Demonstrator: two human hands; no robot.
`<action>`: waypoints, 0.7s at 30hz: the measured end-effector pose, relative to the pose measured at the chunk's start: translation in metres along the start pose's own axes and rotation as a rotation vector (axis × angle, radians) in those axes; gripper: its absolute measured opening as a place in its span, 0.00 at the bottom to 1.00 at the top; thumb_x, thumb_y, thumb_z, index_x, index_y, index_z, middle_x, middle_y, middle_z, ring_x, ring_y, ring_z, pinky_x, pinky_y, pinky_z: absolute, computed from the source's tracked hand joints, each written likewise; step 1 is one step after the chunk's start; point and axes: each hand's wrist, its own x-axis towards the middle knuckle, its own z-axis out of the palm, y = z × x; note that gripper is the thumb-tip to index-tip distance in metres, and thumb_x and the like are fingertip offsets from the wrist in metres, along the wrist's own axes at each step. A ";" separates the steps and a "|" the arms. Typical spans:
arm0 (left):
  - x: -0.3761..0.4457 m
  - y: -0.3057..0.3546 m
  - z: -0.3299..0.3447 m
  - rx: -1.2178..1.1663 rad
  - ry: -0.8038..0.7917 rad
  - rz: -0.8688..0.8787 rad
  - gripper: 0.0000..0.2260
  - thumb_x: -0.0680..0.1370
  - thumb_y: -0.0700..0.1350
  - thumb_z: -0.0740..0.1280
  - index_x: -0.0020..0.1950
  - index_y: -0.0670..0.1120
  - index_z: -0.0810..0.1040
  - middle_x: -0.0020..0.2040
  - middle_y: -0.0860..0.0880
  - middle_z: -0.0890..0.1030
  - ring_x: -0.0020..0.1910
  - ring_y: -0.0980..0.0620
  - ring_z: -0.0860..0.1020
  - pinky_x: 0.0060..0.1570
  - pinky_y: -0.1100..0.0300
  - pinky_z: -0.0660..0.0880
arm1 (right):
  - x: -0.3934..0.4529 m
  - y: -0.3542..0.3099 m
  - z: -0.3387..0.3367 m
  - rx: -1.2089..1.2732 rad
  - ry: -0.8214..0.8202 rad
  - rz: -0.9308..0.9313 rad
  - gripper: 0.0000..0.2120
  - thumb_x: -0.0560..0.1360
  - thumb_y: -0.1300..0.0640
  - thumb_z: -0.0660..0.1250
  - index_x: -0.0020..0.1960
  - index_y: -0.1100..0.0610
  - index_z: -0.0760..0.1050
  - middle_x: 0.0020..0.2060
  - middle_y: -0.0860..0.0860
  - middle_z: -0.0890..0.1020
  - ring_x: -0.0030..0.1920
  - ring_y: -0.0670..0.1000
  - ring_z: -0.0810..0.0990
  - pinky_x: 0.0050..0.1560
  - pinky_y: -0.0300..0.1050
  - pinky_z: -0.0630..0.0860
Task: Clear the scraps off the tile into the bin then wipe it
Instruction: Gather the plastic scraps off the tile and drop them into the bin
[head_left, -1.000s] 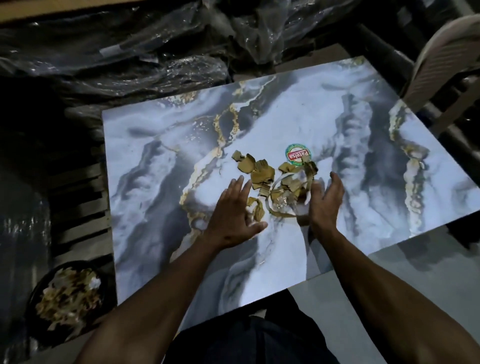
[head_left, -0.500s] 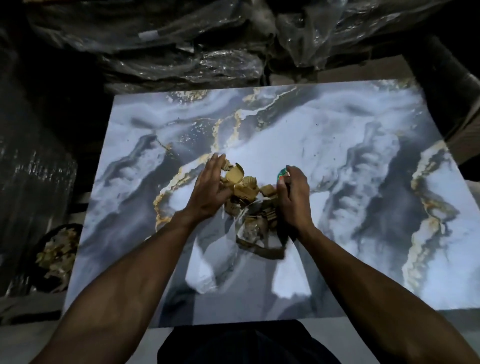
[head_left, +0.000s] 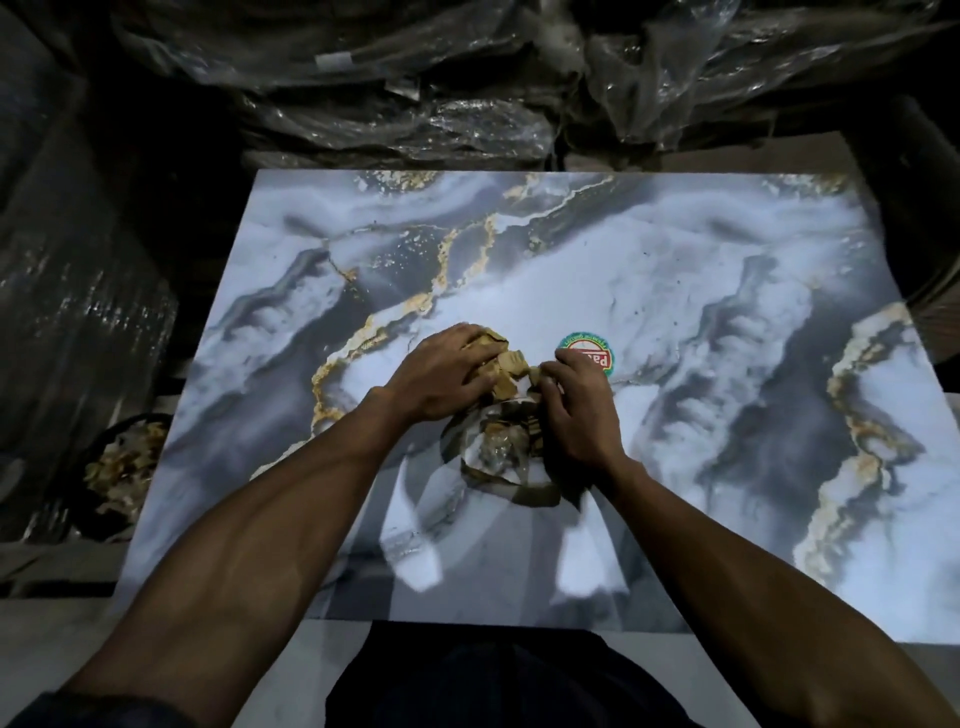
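- Two hands are cupped around one small pile of tan scraps (head_left: 506, 366) near the middle of the marbled tile (head_left: 675, 291).
- Left hand (head_left: 447, 374) lies palm down over the pile's left side, fingers curled loosely and touching the scraps, not fully closed.
- Right hand (head_left: 574, 410) presses in from the right, fingers bent onto the pile, half closed.
- Round red and green sticker (head_left: 589, 353) sits on the tile just beyond the right hand.
- Dark bin (head_left: 104, 499) with scraps already in it stands off the tile's left edge, well apart from the hands.
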 end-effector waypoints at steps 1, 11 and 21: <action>-0.007 -0.002 0.000 0.011 0.010 -0.003 0.23 0.79 0.58 0.56 0.70 0.51 0.73 0.69 0.43 0.72 0.66 0.44 0.71 0.63 0.51 0.70 | -0.004 0.001 0.000 -0.012 0.014 0.007 0.19 0.78 0.50 0.56 0.55 0.61 0.80 0.59 0.59 0.78 0.59 0.60 0.75 0.61 0.51 0.70; -0.087 -0.008 0.015 0.081 0.160 -0.164 0.22 0.77 0.57 0.55 0.65 0.48 0.76 0.63 0.41 0.76 0.61 0.40 0.74 0.57 0.48 0.72 | -0.052 -0.010 0.001 0.027 0.148 0.187 0.17 0.78 0.54 0.58 0.61 0.60 0.76 0.65 0.60 0.73 0.67 0.58 0.69 0.70 0.47 0.62; -0.133 0.028 0.026 -0.176 0.362 -0.371 0.22 0.76 0.56 0.58 0.66 0.49 0.74 0.75 0.41 0.62 0.68 0.38 0.69 0.63 0.45 0.69 | -0.084 -0.033 -0.002 0.190 0.180 0.339 0.22 0.80 0.50 0.57 0.72 0.56 0.67 0.75 0.58 0.60 0.75 0.55 0.57 0.74 0.46 0.54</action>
